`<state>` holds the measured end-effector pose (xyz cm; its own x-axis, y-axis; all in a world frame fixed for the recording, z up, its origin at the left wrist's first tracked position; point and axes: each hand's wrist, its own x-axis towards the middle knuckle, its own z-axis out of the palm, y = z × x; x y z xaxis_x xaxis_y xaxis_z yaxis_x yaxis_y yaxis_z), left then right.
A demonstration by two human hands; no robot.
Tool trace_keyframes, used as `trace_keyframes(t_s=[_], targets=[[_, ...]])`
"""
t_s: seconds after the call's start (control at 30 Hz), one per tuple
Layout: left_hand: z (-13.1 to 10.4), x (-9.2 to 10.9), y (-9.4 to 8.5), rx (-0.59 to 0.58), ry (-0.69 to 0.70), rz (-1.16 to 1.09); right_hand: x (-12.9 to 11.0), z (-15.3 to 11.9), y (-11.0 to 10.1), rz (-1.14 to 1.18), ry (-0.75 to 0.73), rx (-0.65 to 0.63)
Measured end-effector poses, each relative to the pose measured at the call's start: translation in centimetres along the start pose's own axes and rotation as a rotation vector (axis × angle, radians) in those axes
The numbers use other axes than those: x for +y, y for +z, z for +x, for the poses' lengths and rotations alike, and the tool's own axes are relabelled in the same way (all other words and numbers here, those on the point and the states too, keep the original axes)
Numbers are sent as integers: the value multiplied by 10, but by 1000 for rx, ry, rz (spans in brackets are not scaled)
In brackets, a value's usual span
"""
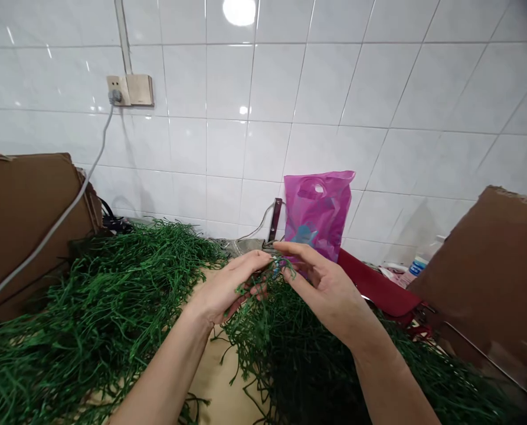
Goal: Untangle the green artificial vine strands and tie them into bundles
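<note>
Across the tan counter's [219,361] left side, had a broad heap of thin green strands [125,289]; near its back edge, a purple plastic bag [318,206]. Above the middle, pinched a small green bunch with blue-white bits [275,265] in left fingers [261,256], keeping right fingers [296,250] spread beside it. Risked snagging, given dangling ends.

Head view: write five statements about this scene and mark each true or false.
1. The left hand holds green strands. True.
2. The right hand is inside the purple plastic bag. False: it is at the strands, beside the left hand.
3. The bag is in front of the tiled wall. True.
4. The wall socket has nothing plugged in. False: a plug is in the socket.
5. Cardboard shows at the picture's left edge. True.
</note>
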<state>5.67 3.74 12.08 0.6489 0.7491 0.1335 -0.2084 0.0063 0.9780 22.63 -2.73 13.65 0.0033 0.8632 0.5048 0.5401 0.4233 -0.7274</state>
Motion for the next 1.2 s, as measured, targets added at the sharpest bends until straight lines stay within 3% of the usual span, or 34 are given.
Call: trace_keyframes(t_s=[0.17,0.27,0.4,0.57,0.67,0.8,1.0,1.2], targets=[[0,2,4,-44,-3,136,7,2,3,10,27,13],[2,0,5,12,61,213,14,1,0,44,68,23],[3,-4,7,73,174,362,19,-1,-4,292,153,-27],[0,1,10,257,277,630,19,0,-4,419,201,-56],[-1,3,10,249,290,724,19,0,-3,409,207,-72],[0,1,7,142,280,627,19,-2,-7,268,172,-126],[-2,-6,4,81,184,499,15,-5,-14,-36,51,-149],[-28,-32,4,114,62,577,21,-19,6,-287,-88,-169]])
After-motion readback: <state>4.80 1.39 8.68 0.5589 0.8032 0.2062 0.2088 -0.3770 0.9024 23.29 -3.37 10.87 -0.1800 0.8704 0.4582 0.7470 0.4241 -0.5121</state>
